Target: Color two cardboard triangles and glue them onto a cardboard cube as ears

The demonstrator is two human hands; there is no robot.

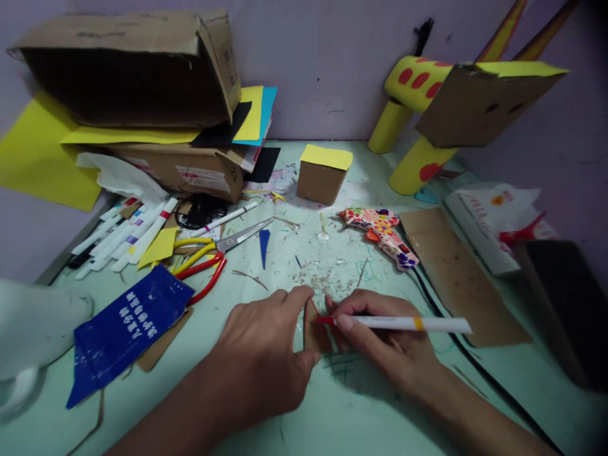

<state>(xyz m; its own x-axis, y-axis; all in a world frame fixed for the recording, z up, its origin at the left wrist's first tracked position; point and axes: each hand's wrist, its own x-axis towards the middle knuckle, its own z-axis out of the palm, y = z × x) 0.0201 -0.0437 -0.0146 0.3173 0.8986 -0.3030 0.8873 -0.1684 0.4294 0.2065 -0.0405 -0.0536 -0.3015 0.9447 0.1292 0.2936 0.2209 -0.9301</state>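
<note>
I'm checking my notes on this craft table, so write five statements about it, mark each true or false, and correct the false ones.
1. The bare right hand holds a slim white marker with a red tip. True.
2. The bare left hand is gripping a white mug. False: it holds a small brown cardboard piece.
3. A flower-patterned glue gun lies beyond the right hand. True.
4. The small upright brown cardboard box has a blue top. False: its top is yellow.
5. A yellow-and-brown cardboard figure with red spots lies flat on its side. False: it stands at the back right.
</note>
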